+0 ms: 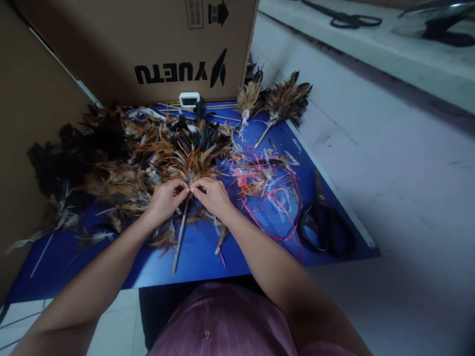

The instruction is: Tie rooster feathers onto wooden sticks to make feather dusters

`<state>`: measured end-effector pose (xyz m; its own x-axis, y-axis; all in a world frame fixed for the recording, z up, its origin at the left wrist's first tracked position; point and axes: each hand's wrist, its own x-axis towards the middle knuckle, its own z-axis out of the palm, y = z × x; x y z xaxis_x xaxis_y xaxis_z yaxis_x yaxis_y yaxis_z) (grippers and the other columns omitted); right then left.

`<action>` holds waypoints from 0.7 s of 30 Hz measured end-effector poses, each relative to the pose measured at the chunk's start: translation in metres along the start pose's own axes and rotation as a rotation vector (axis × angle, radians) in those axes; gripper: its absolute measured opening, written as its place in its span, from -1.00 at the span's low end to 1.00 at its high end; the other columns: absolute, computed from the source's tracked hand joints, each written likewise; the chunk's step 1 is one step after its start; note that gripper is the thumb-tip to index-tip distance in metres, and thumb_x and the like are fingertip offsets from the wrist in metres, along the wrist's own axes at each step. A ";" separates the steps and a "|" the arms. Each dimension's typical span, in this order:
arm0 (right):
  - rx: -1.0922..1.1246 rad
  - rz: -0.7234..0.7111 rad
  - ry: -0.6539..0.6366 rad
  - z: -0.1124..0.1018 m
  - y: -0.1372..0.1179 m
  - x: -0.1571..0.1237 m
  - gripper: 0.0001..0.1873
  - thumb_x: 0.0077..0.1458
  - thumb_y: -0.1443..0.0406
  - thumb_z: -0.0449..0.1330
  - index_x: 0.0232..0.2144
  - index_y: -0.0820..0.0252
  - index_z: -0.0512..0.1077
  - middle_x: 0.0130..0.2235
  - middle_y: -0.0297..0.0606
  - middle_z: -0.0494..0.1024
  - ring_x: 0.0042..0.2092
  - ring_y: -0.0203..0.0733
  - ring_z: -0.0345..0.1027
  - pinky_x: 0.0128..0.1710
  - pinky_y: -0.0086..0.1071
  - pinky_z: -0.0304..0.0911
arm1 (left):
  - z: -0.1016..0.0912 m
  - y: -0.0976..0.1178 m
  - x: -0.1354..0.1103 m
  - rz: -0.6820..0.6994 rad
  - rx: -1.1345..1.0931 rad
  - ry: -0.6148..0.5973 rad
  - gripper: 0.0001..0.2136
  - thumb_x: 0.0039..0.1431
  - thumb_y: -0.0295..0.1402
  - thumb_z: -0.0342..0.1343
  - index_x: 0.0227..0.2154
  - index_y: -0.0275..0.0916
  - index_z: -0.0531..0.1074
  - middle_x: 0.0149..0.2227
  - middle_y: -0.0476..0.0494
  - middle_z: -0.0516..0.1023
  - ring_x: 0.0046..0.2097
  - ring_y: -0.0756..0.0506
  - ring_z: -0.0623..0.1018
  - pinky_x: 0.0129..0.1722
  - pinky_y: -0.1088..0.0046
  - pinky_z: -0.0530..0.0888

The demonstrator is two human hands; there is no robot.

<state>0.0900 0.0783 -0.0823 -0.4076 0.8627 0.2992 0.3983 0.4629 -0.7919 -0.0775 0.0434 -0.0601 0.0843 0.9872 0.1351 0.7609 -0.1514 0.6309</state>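
Note:
My left hand (166, 199) and my right hand (213, 194) meet fingertip to fingertip at the base of a fan of brown and black feathers (191, 160). Both hands are closed in a pinch around the feather bundle where it joins a thin wooden stick (180, 237). The stick runs down toward me over the blue board (200, 257). Loose red string (267, 183) lies in a tangle just right of my right hand.
A heap of dark and brown feathers (96, 163) covers the board's left half. Two finished feather dusters (274, 104) lie at the far right corner. Black scissors (324, 222) rest at the right edge. A cardboard box (148, 44) stands behind, with a small white device (189, 100).

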 end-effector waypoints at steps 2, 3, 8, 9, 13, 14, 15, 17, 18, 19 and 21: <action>-0.009 0.000 0.001 0.000 0.000 0.000 -0.89 0.12 0.33 0.16 -0.38 0.16 0.51 -0.32 -0.32 0.58 -0.25 -0.28 0.42 -0.20 -0.44 0.23 | 0.000 0.003 -0.001 0.010 0.000 0.012 -0.82 0.13 -0.28 0.06 -0.36 -0.26 0.50 -0.42 -0.06 0.57 -0.38 -0.05 0.54 -0.31 0.47 0.41; -0.013 0.001 0.002 0.000 -0.001 0.001 -0.89 0.11 0.33 0.16 -0.38 0.17 0.51 -0.32 -0.32 0.58 -0.26 -0.27 0.43 -0.20 -0.44 0.22 | 0.000 0.005 -0.002 0.014 -0.004 0.022 -0.82 0.12 -0.29 0.06 -0.35 -0.27 0.51 -0.40 -0.08 0.58 -0.36 -0.05 0.54 -0.30 0.47 0.42; -0.022 0.029 0.007 0.000 -0.004 0.000 -0.87 0.12 0.33 0.16 -0.37 0.18 0.52 -0.33 -0.31 0.59 -0.27 -0.27 0.43 -0.22 -0.44 0.23 | 0.002 0.009 -0.003 0.014 -0.024 0.049 -0.81 0.07 -0.31 0.08 -0.36 -0.29 0.52 -0.37 -0.12 0.59 -0.34 -0.07 0.55 -0.30 0.47 0.45; -0.023 0.031 0.008 0.000 -0.004 0.000 -0.87 0.12 0.33 0.16 -0.37 0.18 0.52 -0.33 -0.31 0.59 -0.26 -0.27 0.43 -0.22 -0.44 0.23 | 0.003 0.009 -0.003 0.009 -0.019 0.058 -0.81 0.07 -0.31 0.08 -0.37 -0.29 0.53 -0.37 -0.13 0.59 -0.34 -0.07 0.55 -0.30 0.46 0.45; -0.037 0.034 0.006 0.001 -0.005 0.000 -0.88 0.12 0.33 0.16 -0.37 0.17 0.52 -0.31 -0.31 0.59 -0.25 -0.26 0.43 -0.21 -0.44 0.23 | 0.004 0.010 -0.002 -0.015 0.026 0.076 -0.82 0.04 -0.33 0.07 -0.39 -0.29 0.53 -0.39 -0.13 0.60 -0.37 -0.07 0.55 -0.32 0.45 0.44; -0.038 0.035 -0.001 0.000 -0.005 0.000 -0.88 0.12 0.33 0.16 -0.36 0.17 0.52 -0.31 -0.31 0.59 -0.25 -0.26 0.43 -0.20 -0.43 0.23 | 0.004 0.010 -0.001 -0.019 0.045 0.083 -0.82 0.03 -0.33 0.07 -0.39 -0.29 0.53 -0.39 -0.12 0.60 -0.37 -0.07 0.54 -0.31 0.45 0.44; -0.037 0.035 -0.009 0.000 -0.005 0.000 -0.88 0.12 0.33 0.16 -0.36 0.17 0.53 -0.30 -0.31 0.59 -0.24 -0.26 0.43 -0.20 -0.43 0.23 | 0.004 0.010 -0.001 -0.023 0.064 0.092 -0.83 0.02 -0.34 0.07 -0.40 -0.28 0.53 -0.40 -0.11 0.60 -0.38 -0.07 0.54 -0.30 0.45 0.44; -0.031 0.044 -0.026 -0.001 -0.004 0.000 -0.88 0.12 0.34 0.17 -0.35 0.17 0.53 -0.30 -0.31 0.60 -0.24 -0.26 0.44 -0.19 -0.43 0.23 | 0.003 0.009 0.000 -0.028 0.090 0.115 -0.84 0.01 -0.35 0.07 -0.42 -0.27 0.52 -0.42 -0.10 0.60 -0.39 -0.06 0.55 -0.29 0.46 0.43; -0.031 0.054 -0.034 -0.002 -0.004 0.000 -0.88 0.12 0.34 0.17 -0.35 0.17 0.53 -0.30 -0.31 0.60 -0.25 -0.26 0.44 -0.19 -0.43 0.23 | 0.003 0.008 0.000 -0.033 0.094 0.123 -0.85 0.00 -0.35 0.08 -0.44 -0.27 0.52 -0.42 -0.09 0.60 -0.39 -0.06 0.55 -0.29 0.46 0.43; -0.035 0.068 -0.037 -0.003 -0.004 0.001 -0.89 0.12 0.35 0.17 -0.36 0.17 0.53 -0.31 -0.31 0.60 -0.25 -0.26 0.44 -0.19 -0.43 0.23 | 0.003 0.008 0.000 -0.041 0.091 0.127 -0.86 0.00 -0.35 0.08 -0.45 -0.27 0.51 -0.43 -0.09 0.60 -0.39 -0.06 0.55 -0.29 0.47 0.43; -0.047 0.090 -0.034 -0.005 -0.004 0.001 -0.89 0.12 0.36 0.18 -0.36 0.17 0.53 -0.32 -0.31 0.61 -0.25 -0.26 0.44 -0.18 -0.43 0.23 | 0.003 0.006 0.000 -0.068 0.074 0.129 -0.86 0.00 -0.34 0.07 -0.45 -0.27 0.49 -0.44 -0.08 0.60 -0.38 -0.06 0.57 -0.32 0.48 0.43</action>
<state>0.0925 0.0783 -0.0763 -0.3959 0.8942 0.2090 0.4723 0.3934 -0.7888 -0.0711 0.0429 -0.0584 -0.0486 0.9797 0.1943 0.8079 -0.0758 0.5844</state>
